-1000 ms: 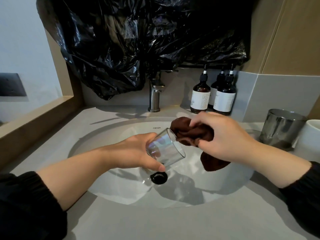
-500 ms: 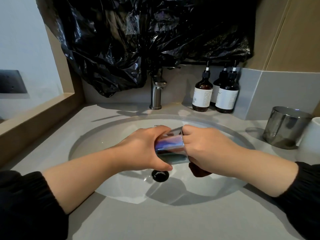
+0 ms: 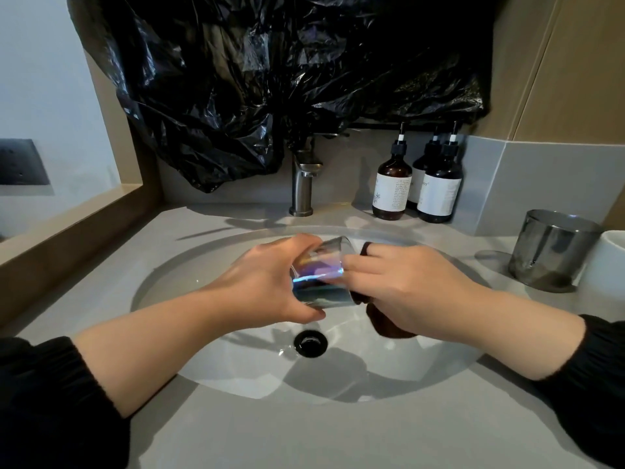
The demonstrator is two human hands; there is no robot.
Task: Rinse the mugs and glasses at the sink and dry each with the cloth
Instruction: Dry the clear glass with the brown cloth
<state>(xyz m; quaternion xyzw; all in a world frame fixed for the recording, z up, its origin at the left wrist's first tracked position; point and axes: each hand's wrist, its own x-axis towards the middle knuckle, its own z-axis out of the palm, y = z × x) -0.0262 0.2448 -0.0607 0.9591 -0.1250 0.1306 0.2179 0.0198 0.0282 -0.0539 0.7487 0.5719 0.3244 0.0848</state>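
My left hand (image 3: 267,282) grips an iridescent clear glass (image 3: 318,272), held on its side over the white sink basin (image 3: 203,333), mouth facing right. My right hand (image 3: 406,292) holds a dark brown cloth (image 3: 389,324) and has its fingers pushed into the glass mouth. A fold of the cloth shows at the fingertips, and the rest hangs below the hand. The part of the cloth inside the glass is mostly hidden.
A brushed metal faucet (image 3: 302,191) stands behind the basin, with three brown pump bottles (image 3: 392,194) to its right. A metal cup (image 3: 551,255) and a white mug (image 3: 605,269) sit on the right counter. Black plastic (image 3: 270,79) covers the wall above. The drain (image 3: 310,343) is open.
The right hand brought the cloth from beside the glass into its mouth. The left hand tipped the glass onto its side, and both hands have risen slightly over the basin.
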